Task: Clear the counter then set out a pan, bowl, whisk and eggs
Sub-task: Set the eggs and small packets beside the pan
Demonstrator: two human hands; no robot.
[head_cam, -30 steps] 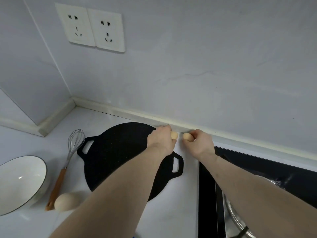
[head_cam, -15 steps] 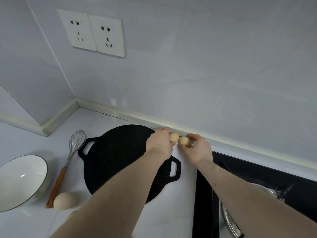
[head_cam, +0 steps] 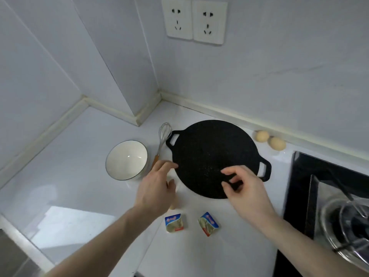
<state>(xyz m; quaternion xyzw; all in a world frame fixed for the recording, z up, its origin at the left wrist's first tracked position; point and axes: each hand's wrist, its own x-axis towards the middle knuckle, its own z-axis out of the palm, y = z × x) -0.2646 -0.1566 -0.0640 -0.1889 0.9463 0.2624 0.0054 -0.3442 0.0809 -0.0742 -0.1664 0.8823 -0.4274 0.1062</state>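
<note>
The fingers of the left hand (head_cam: 154, 189) are stretched forward and loosely spread, holding nothing; the fingertips reach the near-left rim of the pan (head_cam: 214, 156), the landmark for everything here. Beneath that palm, just off the pan's near-left edge, a pale egg-coloured shape (head_cam: 173, 203) peeks out, mostly covered by the hand, so it cannot be told for sure what it is. The right hand (head_cam: 246, 189) hovers over the pan's near-right portion, its fingers curled loosely inward with thumb and forefinger apart, gripping nothing.

The pan is a flat, black, speckled round griddle with two loop handles, lying on the white counter (head_cam: 79, 160); nothing lies on its surface. Directly left of its left handle lies the whisk (head_cam: 162, 141), wire head toward the wall, wooden handle toward the person. Left of the whisk stands the bowl (head_cam: 127, 159), white with a dark rim, upright and with nothing in it. Behind the pan's right side, against the wall's base strip, two eggs (head_cam: 269, 139) lie side by side, touching or nearly so.

Nearer the person than the pan, two small foil-wrapped packets (head_cam: 174, 222) rest on the counter, a little apart. Right of the pan is a black stove top (head_cam: 299, 176) with a steel burner ring (head_cam: 343, 222). On the wall above the pan sit two white sockets (head_cam: 194, 21).
</note>
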